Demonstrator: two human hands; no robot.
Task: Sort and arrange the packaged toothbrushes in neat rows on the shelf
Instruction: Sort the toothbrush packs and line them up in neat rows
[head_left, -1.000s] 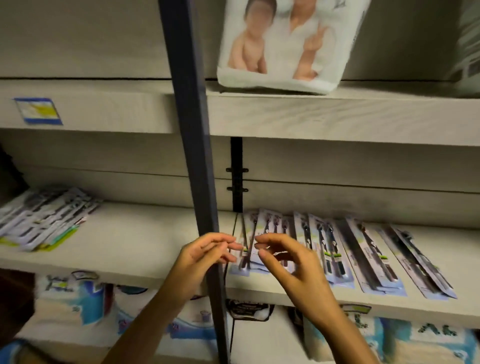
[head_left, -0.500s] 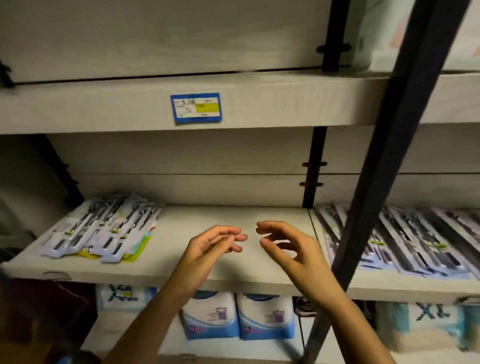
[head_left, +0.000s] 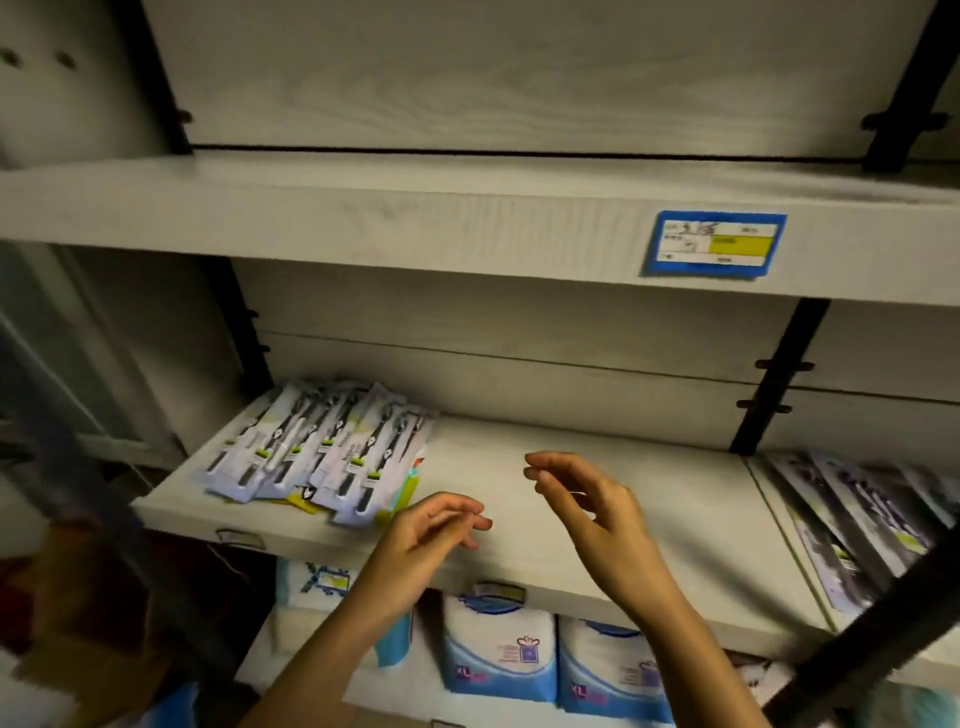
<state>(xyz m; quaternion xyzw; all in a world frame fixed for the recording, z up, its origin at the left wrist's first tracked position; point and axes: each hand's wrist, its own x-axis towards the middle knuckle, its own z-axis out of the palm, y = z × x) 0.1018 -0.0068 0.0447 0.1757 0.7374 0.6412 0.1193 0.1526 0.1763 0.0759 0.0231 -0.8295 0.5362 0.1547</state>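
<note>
A loose pile of packaged toothbrushes (head_left: 322, 449) lies overlapped on the left end of the pale wooden shelf (head_left: 623, 519). A neater row of toothbrush packs (head_left: 852, 519) lies on the adjoining shelf section at the right. My left hand (head_left: 431, 530) hovers over the shelf's front edge, just right of the pile, fingers loosely curled and holding nothing. My right hand (head_left: 587, 499) hangs above the bare middle of the shelf, also holding nothing.
A blue and yellow price tag (head_left: 714, 243) sticks to the shelf edge above. White and blue packs (head_left: 501, 644) fill the shelf below. A dark diagonal bar (head_left: 872, 649) crosses the lower right corner. Black uprights (head_left: 774, 384) stand at the back.
My view has swung left from the sorted row to the loose pile. Both hands travelled left with it, staying empty, and now sit close to the pile.
</note>
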